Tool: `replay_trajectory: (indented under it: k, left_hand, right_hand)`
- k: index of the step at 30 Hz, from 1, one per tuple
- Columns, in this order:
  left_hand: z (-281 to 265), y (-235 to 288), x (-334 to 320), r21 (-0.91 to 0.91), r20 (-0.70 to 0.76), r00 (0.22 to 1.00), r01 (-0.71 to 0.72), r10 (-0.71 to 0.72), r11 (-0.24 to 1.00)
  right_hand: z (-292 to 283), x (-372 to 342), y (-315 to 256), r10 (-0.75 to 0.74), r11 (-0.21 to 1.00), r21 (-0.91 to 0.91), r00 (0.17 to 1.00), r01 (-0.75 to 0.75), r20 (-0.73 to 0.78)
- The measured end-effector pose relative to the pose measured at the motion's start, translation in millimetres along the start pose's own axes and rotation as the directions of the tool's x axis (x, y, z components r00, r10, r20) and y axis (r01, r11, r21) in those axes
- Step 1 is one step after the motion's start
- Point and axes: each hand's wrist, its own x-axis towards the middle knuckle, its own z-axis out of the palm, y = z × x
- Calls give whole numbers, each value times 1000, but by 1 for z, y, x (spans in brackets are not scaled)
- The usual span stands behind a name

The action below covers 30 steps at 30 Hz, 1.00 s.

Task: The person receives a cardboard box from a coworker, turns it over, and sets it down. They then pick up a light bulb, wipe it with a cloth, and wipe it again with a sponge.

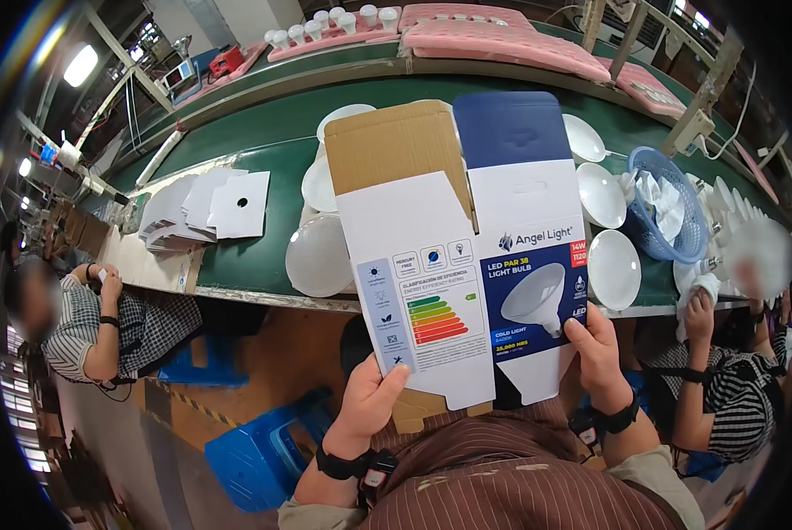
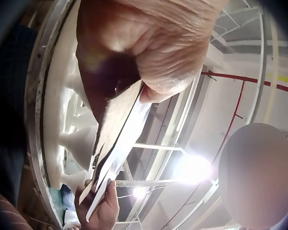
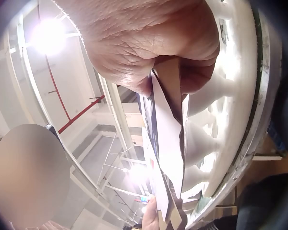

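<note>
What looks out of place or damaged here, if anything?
No spill or damage stands out. Mildly untidy: the white cards on the bench's left side lie fanned unevenly, not squared up. The carton in both hands has its end flaps unfolded, but doesn't look torn.

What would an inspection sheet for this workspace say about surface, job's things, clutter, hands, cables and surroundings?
Surface: green bench, partly covered.
Job's things: printed light-bulb carton, upper flaps open; white lamps on both sides behind it.
Clutter: white card sheets at left; blue basket holding white material at right.
Hands: left hand grips the carton's lower left; right hand grips its right edge.
Cables: white cable hanging at upper right.
Surroundings: people on both sides; blue stool below.
</note>
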Motion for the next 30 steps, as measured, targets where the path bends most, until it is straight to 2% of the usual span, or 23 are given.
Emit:
replay_trajectory:
  k: [2, 3, 4, 5, 8, 15, 19, 24, 30]
  left_hand:
    - [-4, -6, -3, 77, -61, 998, 21, -16, 997]
    - [-4, -7, -3, -2, -90, 995, 40, -40, 999]
    - [-3, -7, -2, -46, -111, 992, 61, -65, 997]
    - [-1, -5, 0, -47, -101, 995, 20, -25, 999]
    - [-4, -13, 0, -132, -141, 989, 17, -35, 991]
    - [-6, -10, 0, -247, -149, 987, 16, -54, 969]
    - [-8, -13, -1, -240, -153, 987, 14, -52, 971]
    - [-12, -15, -2, -222, -172, 984, -1, -38, 975]
    - [-10, -12, -1, -196, -203, 978, 13, -53, 981]
  right_hand:
    - [7, 1, 1, 20, 999, 27, 1000, -20, 6]
    - [6, 0, -2, 30, 998, 46, 1000, -30, -2]
    - [2, 0, -2, 18, 1000, -20, 1000, -18, 9]
    - [0, 1, -1, 12, 996, -84, 1000, -10, 25]
    - [2, 1, 0, 31, 999, 38, 997, -34, 68]
    - [4, 1, -2, -4, 1000, 0, 990, 4, 143]
    - [7, 1, -5, -10, 1000, 24, 985, 6, 175]
    - [6, 1, -7, -35, 995, -84, 978, 53, 205]
    - [5, 1, -4, -51, 992, -104, 974, 76, 219]
